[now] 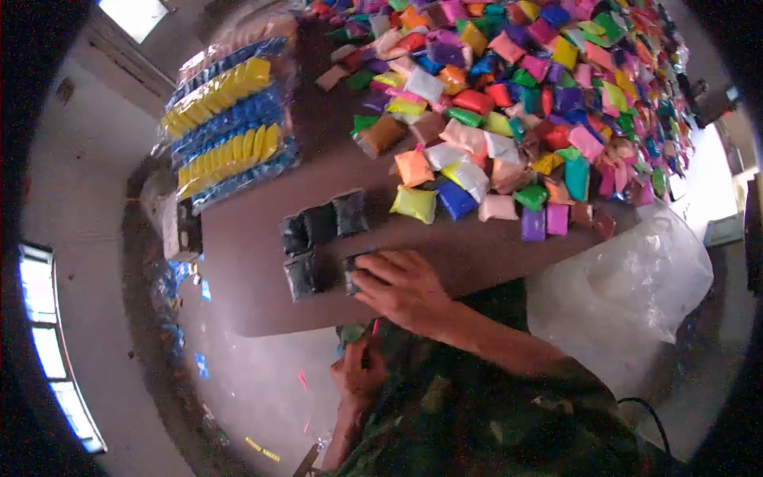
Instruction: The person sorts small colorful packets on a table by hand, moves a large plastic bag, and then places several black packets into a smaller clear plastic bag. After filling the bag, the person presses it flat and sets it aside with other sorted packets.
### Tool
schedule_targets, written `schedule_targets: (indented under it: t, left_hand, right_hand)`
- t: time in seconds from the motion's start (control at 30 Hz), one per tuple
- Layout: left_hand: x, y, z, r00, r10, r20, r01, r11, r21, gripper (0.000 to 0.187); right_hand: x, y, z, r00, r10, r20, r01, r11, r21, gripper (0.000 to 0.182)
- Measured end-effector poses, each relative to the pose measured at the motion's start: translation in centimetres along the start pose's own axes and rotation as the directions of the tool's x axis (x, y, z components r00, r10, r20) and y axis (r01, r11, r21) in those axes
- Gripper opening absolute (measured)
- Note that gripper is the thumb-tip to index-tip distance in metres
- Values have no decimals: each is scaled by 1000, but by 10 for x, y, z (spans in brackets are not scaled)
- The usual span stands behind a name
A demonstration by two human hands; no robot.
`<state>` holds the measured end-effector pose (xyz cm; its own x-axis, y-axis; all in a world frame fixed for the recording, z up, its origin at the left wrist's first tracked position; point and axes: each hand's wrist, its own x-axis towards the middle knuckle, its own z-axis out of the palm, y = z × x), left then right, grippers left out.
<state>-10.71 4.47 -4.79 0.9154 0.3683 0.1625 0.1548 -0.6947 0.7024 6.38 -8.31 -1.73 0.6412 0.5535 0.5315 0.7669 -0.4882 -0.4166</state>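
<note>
My right hand [401, 288] is over the table, its fingers closed on a small black packet [350, 274] that it mostly hides. Just left of it lie several more black packets [320, 225], set close together in two rows on the brown tabletop [254, 306]. Below the table's near edge is my left hand [360, 372], with curled fingers. A dark green bit and a thin pink piece show at its fingertips; what it grips cannot be made out.
A large heap of small colourful packets [473, 101] covers the far right of the table. Clear bags with rows of yellow and blue packets [230, 147] lie at the far left. A translucent plastic bag [628, 278] hangs at the right edge. Scraps litter the floor [254, 381].
</note>
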Motion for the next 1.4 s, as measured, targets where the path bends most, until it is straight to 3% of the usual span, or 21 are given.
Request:
schedule_targets:
  t: [0.1, 0.17, 0.2, 0.37, 0.57, 0.67, 0.77, 0.8, 1.0, 1.13, 1.2, 1.27, 1.33, 1.37, 1.4]
  left_hand:
    - [-5, -10, 0, 997, -76, 29, 75, 997, 35, 22]
    - [1, -9, -4, 999, 12, 32, -13, 1000, 28, 22]
    - [1, -13, -4, 999, -2, 53, 0, 999, 40, 23]
    - [-3, -22, -3, 994, -36, 103, 23, 992, 125, 22]
    - [-1, -33, -10, 977, 154, 150, -141, 986, -91, 17]
    - [0, -33, -14, 958, -75, 276, 140, 964, -224, 31]
    - [5, -27, -10, 857, -272, 437, 423, 857, -295, 48]
    - [8, -24, -9, 854, -272, 444, 424, 857, -291, 47]
    - [22, -8, -2, 914, -66, 400, 154, 969, -194, 41]
    - [31, 7, 7, 928, 131, 349, -103, 990, -99, 38]
    - [35, 14, 11, 913, 244, 327, -245, 969, -41, 36]
    - [42, 23, 15, 879, 364, 309, -384, 923, 6, 34]
    - [46, 27, 20, 849, 428, 309, -459, 888, 31, 32]
    - [47, 26, 22, 832, 459, 312, -495, 868, 42, 32]
    - [46, 17, 28, 828, 452, 332, -498, 865, 64, 30]
  right_hand:
    - [14, 0, 12, 999, -53, 11, 53, 998, 19, 33]
    - [20, 2, 19, 996, -81, 20, 81, 996, 31, 35]
    - [24, 5, 19, 991, -123, -46, 125, 992, 32, 36]
    - [23, 8, 25, 986, -169, -15, 169, 984, 61, 30]
    - [16, 8, 46, 989, -146, -28, 148, 987, 59, 33]
    - [15, 10, 54, 985, -162, -57, 165, 985, 56, 34]
    - [14, 15, 50, 976, -219, -16, 220, 975, 20, 34]
    - [16, 13, 44, 975, -223, -13, 223, 974, 27, 33]
    - [0, 17, 28, 997, -19, -71, 36, 971, 238, 29]
    - [-15, 24, -34, 990, 133, -55, -110, 944, 311, 22]
    - [-30, 43, -68, 987, 95, -130, -86, 994, 70, 17]
    - [-47, 72, -110, 961, 217, -174, -234, 969, -81, 13]
    - [-61, 114, -170, 844, 424, -329, -487, 862, -139, 7]
    - [-64, 129, -198, 717, 587, -376, -692, 668, -274, 9]
    - [-77, 149, -218, 677, 601, -426, -731, 619, -288, 13]
